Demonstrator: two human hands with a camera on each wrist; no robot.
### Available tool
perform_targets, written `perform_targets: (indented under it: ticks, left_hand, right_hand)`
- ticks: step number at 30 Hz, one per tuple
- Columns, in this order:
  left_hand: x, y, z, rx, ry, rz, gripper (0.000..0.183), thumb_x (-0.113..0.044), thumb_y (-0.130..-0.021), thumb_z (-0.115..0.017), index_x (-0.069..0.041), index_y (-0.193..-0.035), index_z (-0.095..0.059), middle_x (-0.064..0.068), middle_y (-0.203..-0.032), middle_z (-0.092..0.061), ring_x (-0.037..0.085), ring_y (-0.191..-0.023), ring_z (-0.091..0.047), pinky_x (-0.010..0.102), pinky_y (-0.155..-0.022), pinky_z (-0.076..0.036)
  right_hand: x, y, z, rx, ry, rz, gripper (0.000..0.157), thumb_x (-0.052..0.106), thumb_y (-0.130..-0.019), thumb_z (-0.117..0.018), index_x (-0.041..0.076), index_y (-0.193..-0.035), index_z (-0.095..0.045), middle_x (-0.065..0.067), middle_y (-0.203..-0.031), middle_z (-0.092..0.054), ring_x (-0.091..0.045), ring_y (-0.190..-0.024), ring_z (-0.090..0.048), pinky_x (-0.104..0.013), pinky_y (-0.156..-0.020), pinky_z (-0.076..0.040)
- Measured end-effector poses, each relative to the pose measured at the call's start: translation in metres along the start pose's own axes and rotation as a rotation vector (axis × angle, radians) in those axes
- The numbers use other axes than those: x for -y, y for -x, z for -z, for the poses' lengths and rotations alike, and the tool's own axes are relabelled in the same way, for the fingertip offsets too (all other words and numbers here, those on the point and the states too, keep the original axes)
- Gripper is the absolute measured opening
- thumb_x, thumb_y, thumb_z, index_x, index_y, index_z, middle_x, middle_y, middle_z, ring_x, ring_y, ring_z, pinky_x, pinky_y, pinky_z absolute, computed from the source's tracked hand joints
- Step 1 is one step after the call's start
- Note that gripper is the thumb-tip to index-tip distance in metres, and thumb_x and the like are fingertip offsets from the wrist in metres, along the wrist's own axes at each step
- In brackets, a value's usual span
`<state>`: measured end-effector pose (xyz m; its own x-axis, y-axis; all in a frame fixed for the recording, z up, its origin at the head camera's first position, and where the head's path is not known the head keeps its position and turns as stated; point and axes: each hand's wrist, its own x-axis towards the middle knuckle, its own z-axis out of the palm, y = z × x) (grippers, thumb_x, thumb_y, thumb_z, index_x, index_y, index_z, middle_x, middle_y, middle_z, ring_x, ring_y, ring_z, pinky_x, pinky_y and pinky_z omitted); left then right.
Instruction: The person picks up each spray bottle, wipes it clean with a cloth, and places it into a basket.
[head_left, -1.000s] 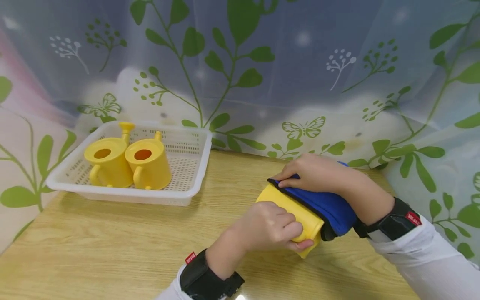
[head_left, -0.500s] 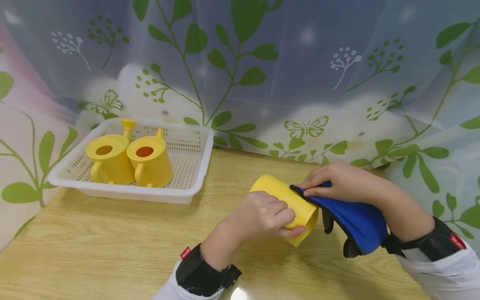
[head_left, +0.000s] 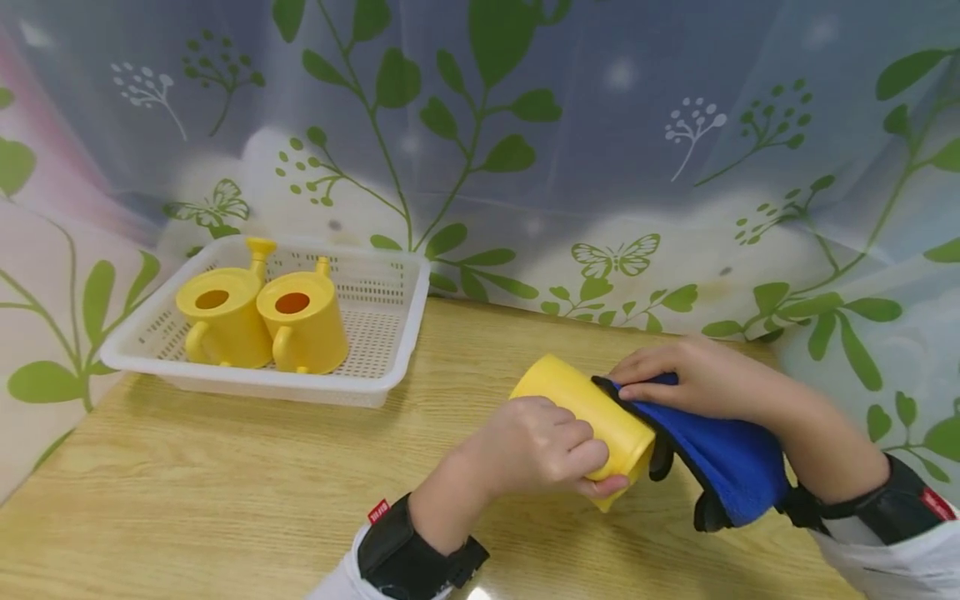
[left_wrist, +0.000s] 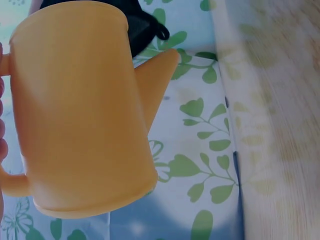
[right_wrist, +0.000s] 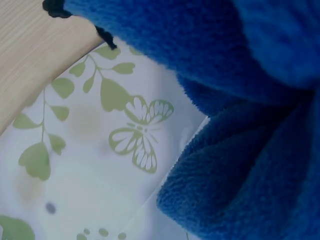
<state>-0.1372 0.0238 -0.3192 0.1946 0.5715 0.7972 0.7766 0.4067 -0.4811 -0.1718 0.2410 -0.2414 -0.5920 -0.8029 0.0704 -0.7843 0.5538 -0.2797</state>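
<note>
My left hand (head_left: 534, 446) grips the handle of a yellow watering can (head_left: 577, 400), which lies tilted above the table. In the left wrist view, the watering can (left_wrist: 80, 110) shows a smooth body and a short tapered spout (left_wrist: 159, 85); only some fingertips (left_wrist: 2, 122) appear at the left edge. A blue plush cloth (head_left: 731, 454) with black trim is pinched in my right hand (head_left: 697, 379), its front edge right at the can's side. Folds of that cloth (right_wrist: 225, 45) fill much of the right wrist view, hiding the hand there.
A white perforated basket (head_left: 408, 333) stands at the back left of the wooden table (head_left: 225, 475). Inside it sit two yellow watering cans (head_left: 225, 321), side by side. A leaf-patterned curtain (head_left: 600, 167) hangs along the table's back edge.
My right hand has drawn the cloth to the right along the watering can, uncovering more of its side, and the cloth now hangs lower. My left hand keeps its grip, with the can shifted slightly.
</note>
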Motion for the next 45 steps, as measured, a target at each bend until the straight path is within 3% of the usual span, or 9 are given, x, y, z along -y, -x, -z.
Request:
perform_targets:
  ticks: [8,13,19,26,34,39,45]
  left_hand:
    - [-0.004,-0.001,0.0,0.007,0.031,0.007,0.037,-0.044,-0.085,-0.055,-0.022,-0.059,-0.039,-0.013,-0.049,-0.03,-0.001,-0.042,-0.025,0.012,-0.042,-0.021]
    - [-0.003,0.001,-0.001,-0.004,0.041,0.024,0.038,-0.043,-0.085,-0.055,-0.021,-0.06,-0.038,-0.013,-0.05,-0.031,-0.001,-0.043,-0.026,0.012,-0.042,-0.022]
    - [0.004,0.004,0.002,-0.026,0.016,0.033,0.037,-0.04,-0.085,-0.055,-0.02,-0.06,-0.038,-0.013,-0.051,-0.031,-0.001,-0.043,-0.028,0.012,-0.042,-0.023]
    - [0.011,0.008,0.002,-0.072,-0.007,0.047,0.038,-0.039,-0.085,-0.056,-0.019,-0.059,-0.036,-0.012,-0.05,-0.03,-0.001,-0.043,-0.028,0.012,-0.041,-0.023]
    - [0.015,0.01,0.001,-0.077,-0.016,0.028,0.037,-0.038,-0.083,-0.058,-0.019,-0.059,-0.037,-0.012,-0.05,-0.031,0.0,-0.044,-0.027,0.012,-0.041,-0.024]
    - [0.012,0.006,0.001,-0.086,-0.033,0.007,0.037,-0.039,-0.083,-0.058,-0.02,-0.059,-0.037,-0.013,-0.05,-0.03,-0.001,-0.044,-0.025,0.012,-0.041,-0.022]
    - [0.006,0.004,0.0,-0.093,-0.029,0.009,0.038,-0.04,-0.083,-0.058,-0.021,-0.058,-0.037,-0.013,-0.049,-0.03,-0.001,-0.044,-0.025,0.012,-0.041,-0.02]
  right_hand:
    - [-0.007,-0.042,-0.005,0.073,-0.085,-0.043,0.026,0.033,-0.09,-0.057,0.021,-0.111,-0.064,-0.002,-0.111,-0.064,-0.017,-0.103,-0.057,-0.04,-0.084,-0.049]
    - [-0.011,-0.052,-0.006,0.11,-0.138,-0.101,0.027,0.032,-0.09,-0.057,0.02,-0.114,-0.063,-0.003,-0.113,-0.064,-0.018,-0.104,-0.056,-0.041,-0.086,-0.048]
    - [-0.014,-0.041,-0.002,0.093,-0.153,-0.088,0.025,0.03,-0.089,-0.058,0.018,-0.11,-0.065,-0.006,-0.11,-0.065,-0.018,-0.101,-0.058,-0.04,-0.084,-0.049]
    - [-0.018,-0.013,0.004,0.1,-0.219,-0.12,0.024,0.026,-0.09,-0.058,0.015,-0.11,-0.065,-0.009,-0.112,-0.064,-0.021,-0.104,-0.057,-0.041,-0.086,-0.048]
    - [-0.023,0.013,0.001,0.028,-0.203,-0.128,0.021,0.02,-0.087,-0.06,0.017,-0.107,-0.067,-0.006,-0.109,-0.066,-0.017,-0.102,-0.057,-0.039,-0.084,-0.049]
    - [-0.022,0.011,0.0,0.028,-0.21,-0.167,0.021,0.022,-0.088,-0.06,0.017,-0.107,-0.067,-0.006,-0.109,-0.066,-0.019,-0.101,-0.058,-0.04,-0.083,-0.049]
    - [-0.021,-0.009,0.001,0.107,-0.2,-0.198,0.026,0.028,-0.09,-0.057,0.015,-0.111,-0.065,-0.008,-0.112,-0.064,-0.021,-0.103,-0.057,-0.041,-0.084,-0.049]
